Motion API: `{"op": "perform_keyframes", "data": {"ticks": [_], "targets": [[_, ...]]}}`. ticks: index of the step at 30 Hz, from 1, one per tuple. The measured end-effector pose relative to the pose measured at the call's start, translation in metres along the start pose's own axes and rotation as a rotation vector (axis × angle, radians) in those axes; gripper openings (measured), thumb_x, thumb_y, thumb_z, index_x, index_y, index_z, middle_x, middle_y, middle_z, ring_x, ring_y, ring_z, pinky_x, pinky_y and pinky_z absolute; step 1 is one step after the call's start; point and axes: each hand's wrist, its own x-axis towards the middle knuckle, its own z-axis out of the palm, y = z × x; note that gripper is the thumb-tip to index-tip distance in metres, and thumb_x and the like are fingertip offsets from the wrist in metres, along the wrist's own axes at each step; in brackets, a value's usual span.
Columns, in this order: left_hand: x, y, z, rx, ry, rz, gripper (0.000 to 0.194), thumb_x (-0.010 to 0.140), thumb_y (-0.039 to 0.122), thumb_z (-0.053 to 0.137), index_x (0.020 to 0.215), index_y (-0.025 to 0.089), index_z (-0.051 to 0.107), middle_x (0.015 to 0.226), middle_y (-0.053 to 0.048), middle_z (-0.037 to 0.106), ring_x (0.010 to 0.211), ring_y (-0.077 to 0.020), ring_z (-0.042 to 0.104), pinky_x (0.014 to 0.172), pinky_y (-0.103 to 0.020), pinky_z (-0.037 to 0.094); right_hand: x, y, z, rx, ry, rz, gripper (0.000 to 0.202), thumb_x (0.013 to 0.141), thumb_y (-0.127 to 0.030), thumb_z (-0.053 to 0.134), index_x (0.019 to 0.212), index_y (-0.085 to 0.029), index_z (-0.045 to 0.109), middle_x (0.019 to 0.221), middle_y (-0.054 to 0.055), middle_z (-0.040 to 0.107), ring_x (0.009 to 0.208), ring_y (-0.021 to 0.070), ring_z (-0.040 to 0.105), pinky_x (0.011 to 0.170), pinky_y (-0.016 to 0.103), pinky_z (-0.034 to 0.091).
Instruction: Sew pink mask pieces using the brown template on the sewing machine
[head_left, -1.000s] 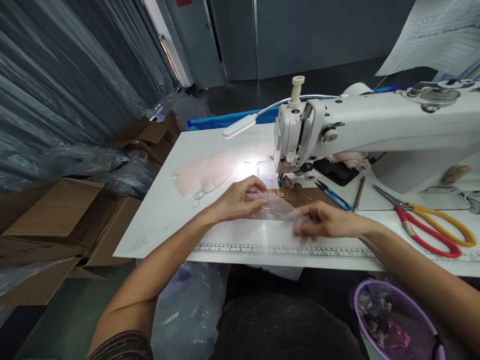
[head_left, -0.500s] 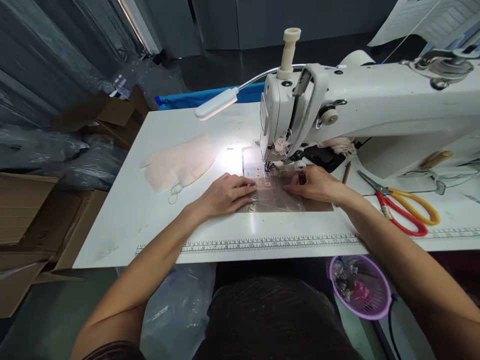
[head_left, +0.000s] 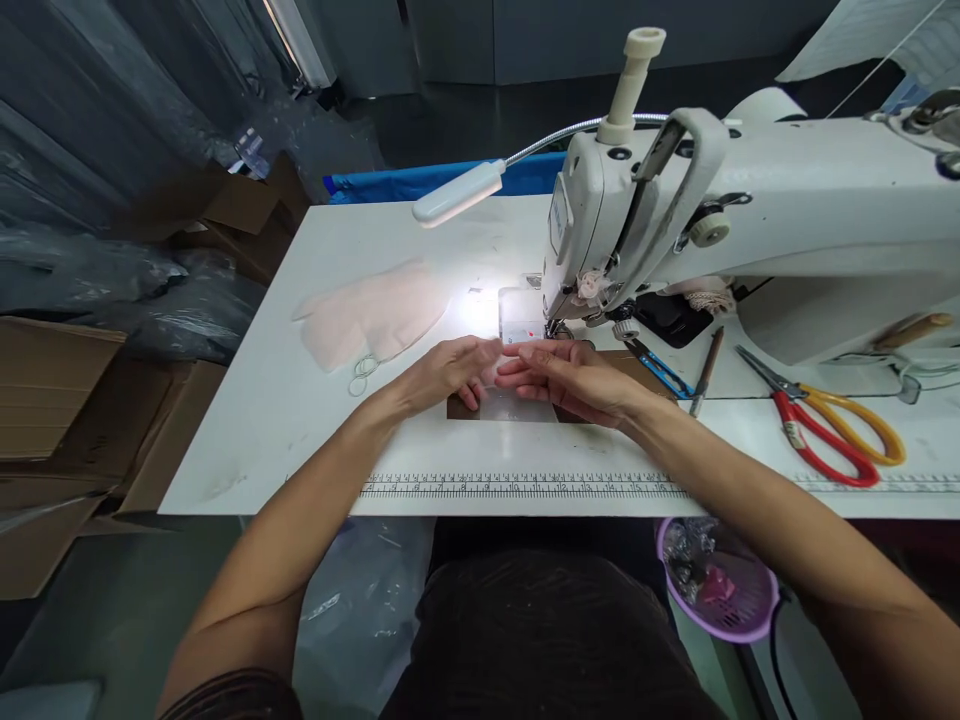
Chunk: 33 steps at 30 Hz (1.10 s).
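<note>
My left hand is just left of the sewing machine's needle area, fingers curled in. Something pale and see-through shows at its fingertips, too unclear to name. My right hand comes in from the other side, its fingers stretched out and slightly apart, tips almost meeting the left ones. Beneath both hands lie a pale sheer sheet and a brown flat piece, partly covered. The presser foot of the white sewing machine is just behind my right fingers.
A pale pink fabric piece with a thin cord loop lies on the left. To the right are a blue cutter, a brown stick and red-and-yellow scissors. A printed ruler runs along the front edge; a purple basket stands below.
My hands have come together in front of the needle; earlier they were apart, on the sheer sheet. The blue cutter has come into sight. The view has shifted slightly left.
</note>
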Motion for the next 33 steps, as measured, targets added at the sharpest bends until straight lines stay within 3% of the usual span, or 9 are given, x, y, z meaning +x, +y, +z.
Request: {"op": "perform_keyframes", "data": {"ticks": [2, 5, 9, 13, 16, 20, 26, 33], "targets": [[-0.001, -0.002, 0.002, 0.090, 0.043, -0.025, 0.073, 0.078, 0.053, 0.077, 0.134, 0.014, 0.051, 0.084, -0.006, 0.069, 0.061, -0.0172, 0.068, 0.053, -0.031, 0.055, -0.004, 0.004, -0.011, -0.202, 0.077, -0.089, 0.031, 0.092, -0.044, 0.062, 0.107, -0.017, 0.066, 0.100, 0.009, 0.070, 0.087, 0.0172, 0.069, 0.080, 0.033, 0.058], [-0.004, -0.002, 0.009, 0.173, 0.101, -0.024, 0.065, 0.081, 0.030, 0.076, 0.138, 0.015, 0.046, 0.082, -0.003, 0.069, 0.059, -0.0142, 0.067, 0.052, -0.027, 0.054, -0.019, 0.013, -0.037, -0.757, 0.216, -0.294, 0.030, 0.097, -0.037, 0.054, 0.115, -0.018, 0.067, 0.097, 0.009, 0.070, 0.082, 0.0204, 0.067, 0.078, 0.039, 0.057], [0.000, 0.000, 0.010, 0.174, 0.174, -0.025, 0.058, 0.085, 0.027, 0.071, 0.136, 0.015, 0.047, 0.081, 0.000, 0.068, 0.058, -0.0102, 0.063, 0.056, -0.024, 0.054, -0.031, 0.023, -0.052, -1.336, 0.108, -0.622, 0.038, 0.099, -0.025, 0.041, 0.127, -0.019, 0.065, 0.106, 0.014, 0.065, 0.094, 0.0254, 0.061, 0.085, 0.044, 0.053], [0.006, -0.001, 0.003, 0.198, 0.329, -0.024, 0.051, 0.085, 0.031, 0.072, 0.130, 0.015, 0.053, 0.076, 0.001, 0.067, 0.056, -0.0092, 0.061, 0.054, -0.022, 0.051, -0.022, 0.023, -0.048, -1.617, 0.072, -0.675, 0.040, 0.097, -0.022, 0.044, 0.131, -0.022, 0.064, 0.105, 0.015, 0.061, 0.090, 0.0263, 0.057, 0.078, 0.042, 0.052], [0.009, -0.003, 0.003, 0.197, 0.360, -0.020, 0.058, 0.083, 0.040, 0.073, 0.131, 0.014, 0.052, 0.076, 0.001, 0.068, 0.062, -0.0121, 0.065, 0.055, -0.024, 0.051, -0.013, 0.021, -0.050, -1.673, 0.093, -0.667, 0.040, 0.097, -0.025, 0.043, 0.130, -0.020, 0.065, 0.102, 0.016, 0.060, 0.081, 0.0254, 0.054, 0.071, 0.041, 0.050], [0.008, -0.004, 0.009, 0.296, 0.349, 0.021, 0.074, 0.072, 0.043, 0.084, 0.132, 0.016, 0.052, 0.076, 0.002, 0.068, 0.062, -0.0120, 0.064, 0.061, -0.025, 0.051, -0.011, 0.026, -0.058, -1.585, 0.100, -0.685, 0.039, 0.099, -0.027, 0.041, 0.127, -0.020, 0.067, 0.103, 0.015, 0.060, 0.083, 0.0247, 0.054, 0.076, 0.041, 0.050], [0.006, 0.001, -0.003, 0.123, 0.266, -0.069, 0.055, 0.079, 0.028, 0.075, 0.128, 0.014, 0.054, 0.069, 0.003, 0.064, 0.058, -0.0105, 0.058, 0.054, -0.024, 0.044, -0.017, 0.030, -0.065, -1.278, 0.115, -0.674, 0.037, 0.101, -0.032, 0.046, 0.132, -0.023, 0.064, 0.106, 0.011, 0.060, 0.092, 0.0233, 0.058, 0.080, 0.038, 0.051], [0.009, -0.006, -0.012, 0.187, 0.305, -0.046, 0.052, 0.079, 0.033, 0.076, 0.124, 0.014, 0.057, 0.069, 0.003, 0.065, 0.063, -0.0108, 0.058, 0.065, -0.027, 0.047, -0.017, 0.031, -0.055, -1.436, 0.057, -0.774, 0.035, 0.100, -0.026, 0.045, 0.126, -0.026, 0.069, 0.105, 0.013, 0.058, 0.097, 0.0271, 0.055, 0.077, 0.043, 0.044]]}}
